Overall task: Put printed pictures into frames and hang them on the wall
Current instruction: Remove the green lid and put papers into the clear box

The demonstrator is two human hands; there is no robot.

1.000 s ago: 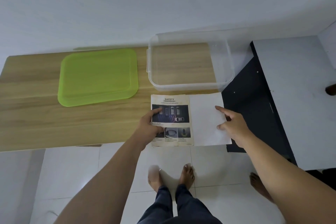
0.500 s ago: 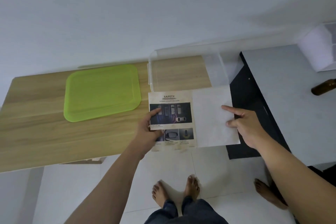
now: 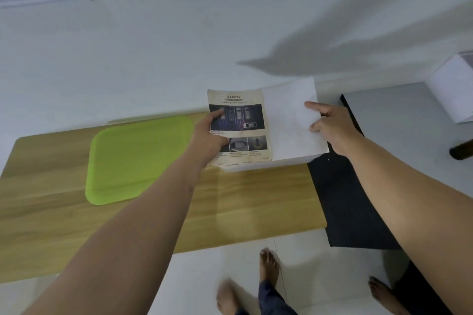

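Lifted higher than a moment ago, above the wooden table (image 3: 153,212) toward the wall, the light, floppy printed sheets (image 3: 266,125) are pinched at each side edge by left hand (image 3: 208,135) and right hand (image 3: 332,128), best held there.

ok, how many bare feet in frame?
3. Two at bottom centre, one blurred and one sharper, with dark trouser legs above them. A third at lower right, beside the right arm. More may be out of view.
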